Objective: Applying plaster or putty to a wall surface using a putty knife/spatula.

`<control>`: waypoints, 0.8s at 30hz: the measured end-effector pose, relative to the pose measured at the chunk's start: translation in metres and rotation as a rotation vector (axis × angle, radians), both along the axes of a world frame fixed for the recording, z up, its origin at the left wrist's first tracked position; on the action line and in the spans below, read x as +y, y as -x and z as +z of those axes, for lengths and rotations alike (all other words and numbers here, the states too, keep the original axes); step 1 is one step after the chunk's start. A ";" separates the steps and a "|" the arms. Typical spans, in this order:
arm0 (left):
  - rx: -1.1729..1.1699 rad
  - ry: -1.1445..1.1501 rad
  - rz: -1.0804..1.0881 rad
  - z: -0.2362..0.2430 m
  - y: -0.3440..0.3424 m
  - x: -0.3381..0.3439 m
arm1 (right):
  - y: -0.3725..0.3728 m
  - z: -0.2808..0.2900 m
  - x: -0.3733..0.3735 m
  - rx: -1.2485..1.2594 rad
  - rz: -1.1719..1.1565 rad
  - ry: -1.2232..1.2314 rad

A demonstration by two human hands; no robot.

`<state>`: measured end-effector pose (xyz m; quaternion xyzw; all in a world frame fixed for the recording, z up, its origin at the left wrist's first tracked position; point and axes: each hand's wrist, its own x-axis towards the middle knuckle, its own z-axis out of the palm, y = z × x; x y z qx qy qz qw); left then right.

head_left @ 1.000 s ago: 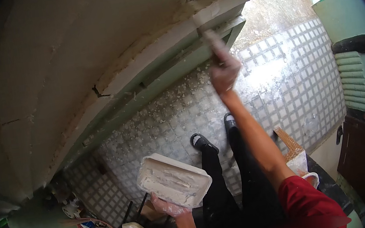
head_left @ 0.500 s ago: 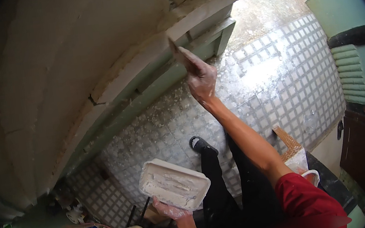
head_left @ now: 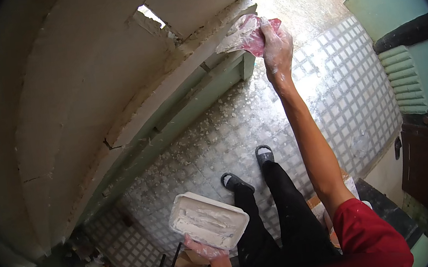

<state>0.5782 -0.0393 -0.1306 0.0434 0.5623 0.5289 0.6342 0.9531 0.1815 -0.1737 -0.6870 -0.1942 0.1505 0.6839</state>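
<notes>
So, my left hand point(head_left: 206, 248) cups putty tub point(head_left: 221, 206), lower middle: likely light, hold underneath. Right hand point(head_left: 278, 48) pinches pink scraper point(head_left: 254, 41), top middle.

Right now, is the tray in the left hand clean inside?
No, the white tray held by the left hand has pale, streaky paste spread across its inside.

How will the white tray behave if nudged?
The tray shows no sag, so probably stiff. Paste smeared inside may cling, not slosh. The left hand supports its near side, so pushing elsewhere could tip it.
</notes>
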 end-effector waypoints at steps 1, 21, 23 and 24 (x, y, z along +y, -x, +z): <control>0.001 0.002 0.003 0.001 0.001 -0.001 | 0.007 0.004 0.004 0.030 -0.018 0.041; 0.018 0.040 0.025 0.001 0.002 -0.001 | -0.006 -0.014 0.032 -0.203 -0.016 0.440; 0.005 0.033 0.015 0.001 0.000 -0.002 | -0.013 -0.035 0.025 -0.288 -0.012 0.529; -0.007 0.028 0.006 0.001 -0.003 -0.002 | -0.022 -0.051 0.013 -0.292 -0.023 0.529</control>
